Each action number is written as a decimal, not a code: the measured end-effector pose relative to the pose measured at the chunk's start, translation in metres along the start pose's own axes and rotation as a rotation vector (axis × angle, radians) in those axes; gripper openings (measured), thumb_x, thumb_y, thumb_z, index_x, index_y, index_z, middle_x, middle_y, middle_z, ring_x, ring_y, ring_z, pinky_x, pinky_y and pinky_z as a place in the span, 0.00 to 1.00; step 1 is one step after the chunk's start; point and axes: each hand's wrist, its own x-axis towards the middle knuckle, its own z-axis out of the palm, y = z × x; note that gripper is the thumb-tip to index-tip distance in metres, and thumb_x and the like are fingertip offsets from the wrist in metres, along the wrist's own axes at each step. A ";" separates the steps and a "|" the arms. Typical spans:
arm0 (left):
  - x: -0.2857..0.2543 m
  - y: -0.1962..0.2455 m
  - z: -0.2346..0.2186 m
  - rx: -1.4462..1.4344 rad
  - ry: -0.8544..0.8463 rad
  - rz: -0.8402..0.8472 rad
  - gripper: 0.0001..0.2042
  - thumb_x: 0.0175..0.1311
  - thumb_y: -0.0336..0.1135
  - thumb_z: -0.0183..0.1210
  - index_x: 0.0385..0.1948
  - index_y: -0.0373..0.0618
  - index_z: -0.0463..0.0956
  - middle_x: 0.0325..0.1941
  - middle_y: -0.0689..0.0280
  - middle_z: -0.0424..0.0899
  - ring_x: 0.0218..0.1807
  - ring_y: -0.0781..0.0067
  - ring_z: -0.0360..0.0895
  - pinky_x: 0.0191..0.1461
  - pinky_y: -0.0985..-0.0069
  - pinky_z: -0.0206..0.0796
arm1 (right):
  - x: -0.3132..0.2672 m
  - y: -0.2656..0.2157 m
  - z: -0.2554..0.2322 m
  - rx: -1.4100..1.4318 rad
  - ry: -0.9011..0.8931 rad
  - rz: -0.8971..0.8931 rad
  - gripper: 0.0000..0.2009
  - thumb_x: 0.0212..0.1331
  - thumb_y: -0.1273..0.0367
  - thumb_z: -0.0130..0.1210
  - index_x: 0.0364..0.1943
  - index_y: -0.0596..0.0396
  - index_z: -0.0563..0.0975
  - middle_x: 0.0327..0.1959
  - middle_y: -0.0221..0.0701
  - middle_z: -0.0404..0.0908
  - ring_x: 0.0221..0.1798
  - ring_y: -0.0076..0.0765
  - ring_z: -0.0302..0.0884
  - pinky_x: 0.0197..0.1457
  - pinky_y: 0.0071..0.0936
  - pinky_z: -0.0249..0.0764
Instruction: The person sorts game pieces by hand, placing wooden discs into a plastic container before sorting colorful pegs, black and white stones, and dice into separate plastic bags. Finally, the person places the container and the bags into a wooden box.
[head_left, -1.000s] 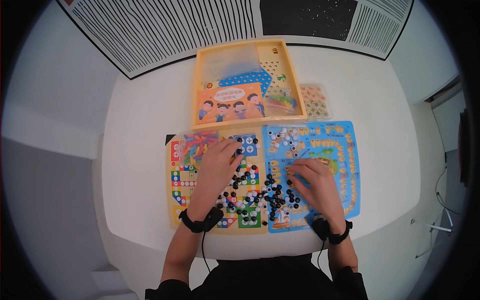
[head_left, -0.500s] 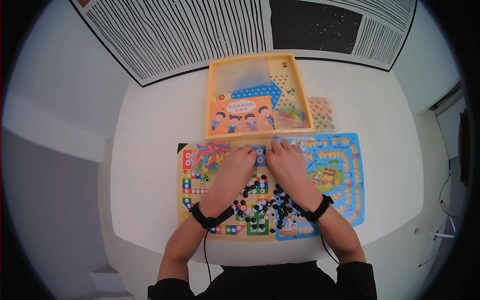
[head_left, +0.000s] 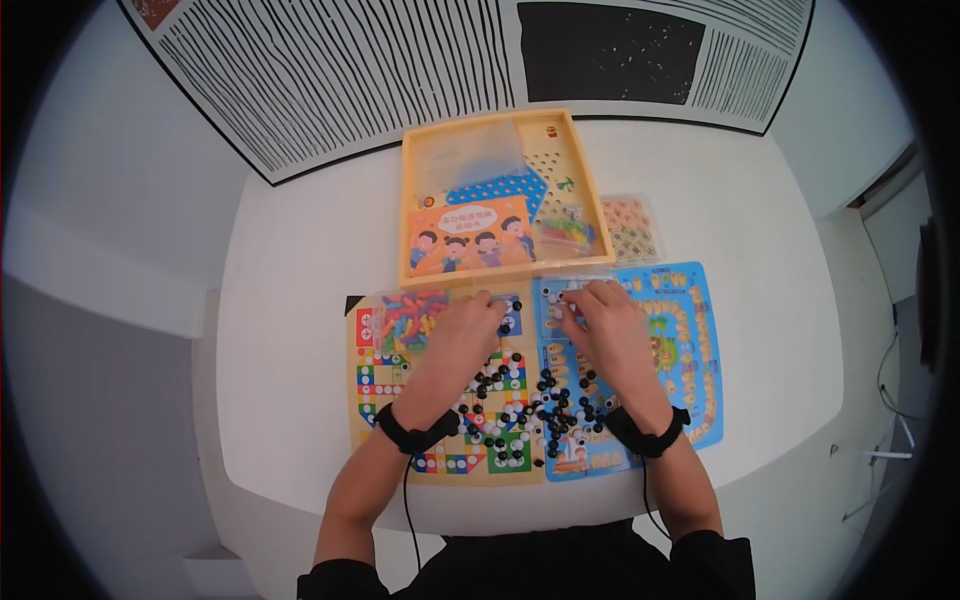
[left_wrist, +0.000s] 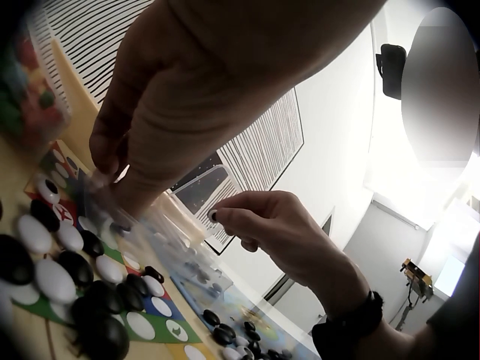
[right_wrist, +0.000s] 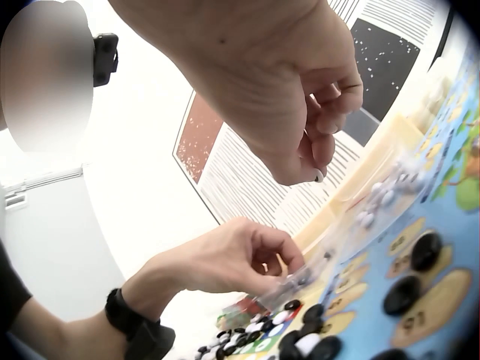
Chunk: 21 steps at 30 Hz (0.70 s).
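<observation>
My left hand [head_left: 465,335] pinches the near left edge of a clear plastic container [left_wrist: 161,240], whose left part it covers in the head view. Several white pieces [right_wrist: 386,196] lie inside that container. Above its right part is my right hand [head_left: 618,330], with a small white-and-dark piece [left_wrist: 213,215] pinched between thumb and finger. Only a white sliver of this piece shows at the fingertips in the right wrist view. Many loose black pieces [right_wrist: 403,295] and white pieces [left_wrist: 56,280] lie scattered across the two printed boards, nearer the body than both hands.
Left of my left hand is a clear pack of coloured pegs [head_left: 400,325]. A yellow tray [head_left: 408,180] with an orange booklet [head_left: 475,238] stands behind the boards. Right of the tray lies a clear case of round wooden pieces [head_left: 630,228].
The right hand first came left beside my left hand, then moved back right over the container. My left hand has shifted slightly right relative to the boards since the first frame.
</observation>
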 end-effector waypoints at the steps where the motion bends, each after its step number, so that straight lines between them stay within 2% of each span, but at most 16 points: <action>1: 0.000 0.000 0.001 0.027 0.001 0.003 0.08 0.51 0.21 0.64 0.35 0.37 0.81 0.37 0.54 0.82 0.40 0.47 0.84 0.44 0.56 0.78 | -0.004 0.008 -0.003 -0.025 -0.022 0.010 0.05 0.53 0.72 0.67 0.34 0.52 0.85 0.32 0.29 0.80 0.39 0.38 0.82 0.41 0.36 0.80; 3: 0.001 0.000 -0.001 0.033 0.000 0.033 0.08 0.52 0.22 0.64 0.35 0.38 0.81 0.37 0.54 0.82 0.40 0.47 0.84 0.44 0.56 0.78 | -0.012 0.018 -0.011 -0.053 -0.034 0.029 0.06 0.56 0.71 0.68 0.37 0.52 0.86 0.32 0.29 0.81 0.39 0.39 0.82 0.42 0.36 0.80; 7: 0.000 -0.004 -0.008 -0.002 -0.003 0.067 0.07 0.55 0.24 0.64 0.35 0.41 0.81 0.36 0.57 0.83 0.39 0.51 0.84 0.43 0.58 0.78 | -0.031 0.018 -0.038 0.084 -0.048 0.175 0.06 0.58 0.70 0.67 0.39 0.53 0.87 0.35 0.31 0.83 0.39 0.42 0.82 0.42 0.37 0.80; 9: 0.002 0.010 -0.022 -0.052 -0.002 0.069 0.07 0.57 0.25 0.65 0.36 0.41 0.82 0.37 0.59 0.83 0.39 0.52 0.84 0.43 0.59 0.78 | -0.044 0.018 -0.050 0.127 -0.045 0.236 0.06 0.58 0.71 0.68 0.40 0.53 0.87 0.36 0.32 0.84 0.40 0.42 0.82 0.42 0.38 0.79; 11: 0.008 0.028 -0.031 -0.102 0.000 0.069 0.07 0.58 0.26 0.65 0.38 0.42 0.82 0.38 0.60 0.84 0.39 0.53 0.84 0.43 0.60 0.78 | -0.058 0.018 -0.058 0.211 -0.154 0.387 0.07 0.58 0.72 0.68 0.40 0.55 0.87 0.37 0.33 0.85 0.41 0.44 0.83 0.43 0.39 0.79; 13: 0.019 0.049 -0.026 -0.245 0.172 0.191 0.07 0.62 0.29 0.66 0.40 0.43 0.83 0.39 0.62 0.85 0.39 0.55 0.84 0.42 0.62 0.77 | -0.071 0.017 -0.060 0.237 -0.176 0.375 0.08 0.58 0.71 0.69 0.41 0.56 0.86 0.38 0.34 0.85 0.42 0.45 0.83 0.45 0.39 0.80; 15: 0.028 0.060 -0.019 -0.259 0.212 0.216 0.07 0.63 0.30 0.67 0.41 0.44 0.83 0.40 0.63 0.86 0.38 0.56 0.84 0.41 0.64 0.77 | -0.082 0.014 -0.063 0.259 -0.199 0.362 0.09 0.57 0.71 0.69 0.42 0.56 0.86 0.39 0.35 0.85 0.43 0.45 0.84 0.47 0.39 0.80; 16: 0.030 0.063 -0.017 -0.275 0.250 0.243 0.07 0.65 0.31 0.67 0.42 0.45 0.83 0.40 0.63 0.86 0.37 0.58 0.84 0.40 0.65 0.77 | -0.087 0.013 -0.066 0.265 -0.237 0.321 0.12 0.57 0.70 0.70 0.45 0.56 0.85 0.43 0.35 0.84 0.46 0.46 0.84 0.49 0.39 0.80; 17: 0.029 0.064 -0.015 -0.282 0.247 0.247 0.07 0.65 0.31 0.67 0.42 0.45 0.83 0.40 0.63 0.86 0.37 0.58 0.84 0.40 0.65 0.77 | -0.091 0.012 -0.068 0.271 -0.273 0.282 0.15 0.56 0.69 0.71 0.48 0.55 0.85 0.47 0.35 0.84 0.48 0.46 0.83 0.51 0.39 0.81; 18: 0.025 0.063 -0.015 -0.296 0.229 0.204 0.08 0.65 0.32 0.68 0.43 0.45 0.84 0.41 0.64 0.86 0.36 0.60 0.84 0.40 0.67 0.77 | -0.094 0.012 -0.072 0.268 -0.272 0.293 0.15 0.56 0.69 0.71 0.48 0.55 0.85 0.47 0.35 0.84 0.48 0.46 0.83 0.51 0.39 0.81; 20: 0.011 0.059 -0.018 -0.311 0.200 0.164 0.08 0.65 0.34 0.69 0.43 0.45 0.84 0.42 0.64 0.87 0.35 0.62 0.84 0.39 0.69 0.76 | -0.097 0.007 -0.079 0.263 -0.412 0.242 0.23 0.54 0.68 0.73 0.55 0.52 0.82 0.57 0.35 0.80 0.55 0.46 0.81 0.55 0.39 0.81; 21: -0.001 0.058 -0.025 -0.358 0.124 0.090 0.09 0.66 0.34 0.69 0.44 0.45 0.84 0.42 0.65 0.87 0.35 0.63 0.84 0.39 0.69 0.76 | -0.099 0.005 -0.080 0.267 -0.412 0.249 0.23 0.54 0.68 0.73 0.55 0.52 0.82 0.57 0.35 0.80 0.55 0.46 0.81 0.55 0.39 0.81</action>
